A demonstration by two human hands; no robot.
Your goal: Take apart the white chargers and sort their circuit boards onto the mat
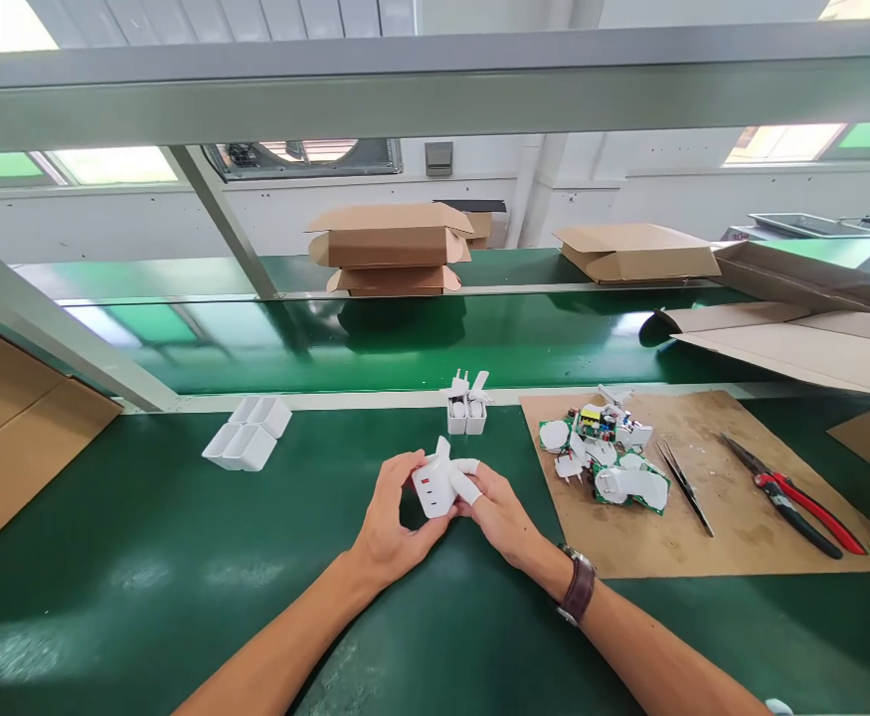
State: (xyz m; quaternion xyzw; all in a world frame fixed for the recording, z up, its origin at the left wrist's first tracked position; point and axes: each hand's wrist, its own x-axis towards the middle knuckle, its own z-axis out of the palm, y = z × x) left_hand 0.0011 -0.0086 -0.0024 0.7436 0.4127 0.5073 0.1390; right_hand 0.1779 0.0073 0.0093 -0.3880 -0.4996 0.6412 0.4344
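Note:
Between both hands, just above the green table, I see a white charger housing with small port slots, one of them red inside. My left hand grips its left and lower edges with thumb and fingers. My right hand, with white covers on two fingertips, closes on its right side. A white flap-like piece sticks up at the housing's top; whether it belongs to the housing I cannot tell. Behind the hands stands a small white box with white plug parts in it. To the left lie white empty casings, joined side by side.
A brown board at right carries circuit boards with white parts, tweezers and red-handled pliers. Cardboard boxes sit on the back ledge. Larger cardboard stands at left, more at right. A metal beam crosses overhead.

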